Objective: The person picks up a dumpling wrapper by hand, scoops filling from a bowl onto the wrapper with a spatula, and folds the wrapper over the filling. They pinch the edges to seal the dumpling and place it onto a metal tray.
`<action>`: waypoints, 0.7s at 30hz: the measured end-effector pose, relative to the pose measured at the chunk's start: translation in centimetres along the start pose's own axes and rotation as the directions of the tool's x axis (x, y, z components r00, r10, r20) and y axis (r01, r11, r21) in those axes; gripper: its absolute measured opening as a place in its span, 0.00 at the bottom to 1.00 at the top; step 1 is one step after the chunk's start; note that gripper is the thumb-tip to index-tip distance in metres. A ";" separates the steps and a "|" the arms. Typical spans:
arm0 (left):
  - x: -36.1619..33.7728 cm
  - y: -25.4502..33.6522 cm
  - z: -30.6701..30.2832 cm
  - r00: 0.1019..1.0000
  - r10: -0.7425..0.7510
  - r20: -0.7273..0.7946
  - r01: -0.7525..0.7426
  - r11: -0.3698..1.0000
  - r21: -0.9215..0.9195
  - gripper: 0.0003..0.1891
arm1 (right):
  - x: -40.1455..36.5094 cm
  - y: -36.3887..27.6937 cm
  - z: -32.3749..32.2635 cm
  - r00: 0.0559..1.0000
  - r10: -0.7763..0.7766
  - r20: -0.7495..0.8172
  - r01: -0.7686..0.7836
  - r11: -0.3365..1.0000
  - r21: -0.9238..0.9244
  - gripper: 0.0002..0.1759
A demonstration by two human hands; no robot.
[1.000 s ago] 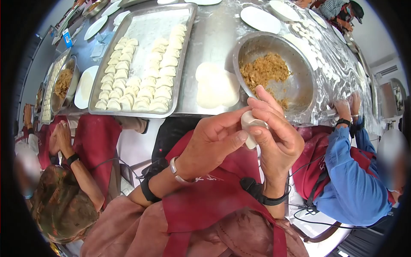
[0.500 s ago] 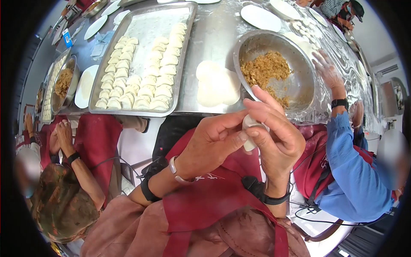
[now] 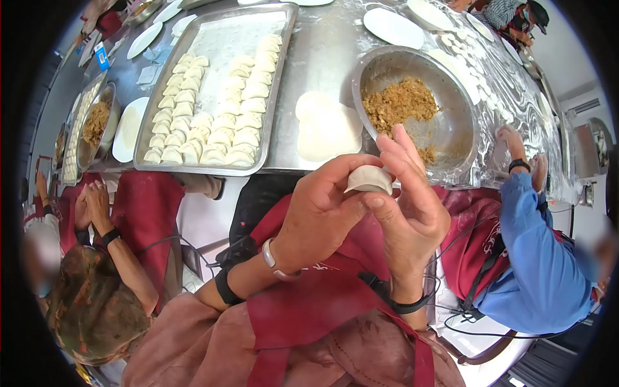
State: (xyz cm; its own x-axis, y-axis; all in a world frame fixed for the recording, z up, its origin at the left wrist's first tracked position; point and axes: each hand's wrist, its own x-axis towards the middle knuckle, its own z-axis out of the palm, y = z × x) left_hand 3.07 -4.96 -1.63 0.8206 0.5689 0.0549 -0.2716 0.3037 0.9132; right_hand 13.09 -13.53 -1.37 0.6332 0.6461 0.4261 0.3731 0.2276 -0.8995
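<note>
Folded dumplings [image 3: 222, 138] are held in rows by the metal tray [image 3: 265, 145]; brown filling [image 3: 401, 104] is contained in the steel bowl [image 3: 459, 145]. One dumpling [image 3: 369, 178] (pale, its contents seemingly enclosed) is pinched between the fingertips of the left hand [image 3: 412, 209] and right hand [image 3: 325, 213], each grip narrow.

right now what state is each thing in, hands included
held dumpling: folded over, seal unclear
left hand: fingers gripping it
right hand: fingers gripping it too
tray: partly filled, gap between rows
tray dumplings: folded, lined up
wrappers: flat, overlapping
metal bowl: uncovered, partly filled
filling: minced, loosely heaped
table: floury on the right
</note>
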 end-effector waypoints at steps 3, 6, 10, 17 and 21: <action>-0.3 0.3 -0.2 1.000 -0.021 0.011 0.020 0.996 0.081 0.24 | 0.0 -0.2 0.3 1.000 -0.014 0.018 0.015 0.999 -0.051 0.19; -0.7 0.1 -0.6 0.997 -0.040 0.073 0.038 0.999 0.032 0.26 | -0.1 0.7 -0.3 0.990 -0.114 0.089 0.124 0.986 -0.115 0.17; -0.4 1.7 -0.4 0.977 -0.150 0.150 0.180 0.961 -0.212 0.26 | 0.2 1.2 -0.6 0.987 -0.126 0.097 0.141 0.976 -0.168 0.16; -0.3 2.6 -0.7 0.964 -0.227 0.136 0.263 0.880 -0.395 0.26 | 0.4 0.9 0.1 0.994 -0.079 0.070 0.087 0.988 -0.126 0.18; -0.3 2.3 -0.2 0.956 -0.267 0.118 0.292 0.849 -0.441 0.23 | 0.2 1.4 0.1 0.987 -0.099 0.126 0.117 0.983 -0.143 0.21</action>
State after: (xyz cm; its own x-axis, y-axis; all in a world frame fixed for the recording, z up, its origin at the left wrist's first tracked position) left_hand 2.11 -4.22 0.37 0.9168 0.3727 -0.1437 -0.2132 0.7609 0.6129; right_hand 13.68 -13.04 -2.55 0.5026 0.7070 0.4975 0.5375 0.1951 -0.8204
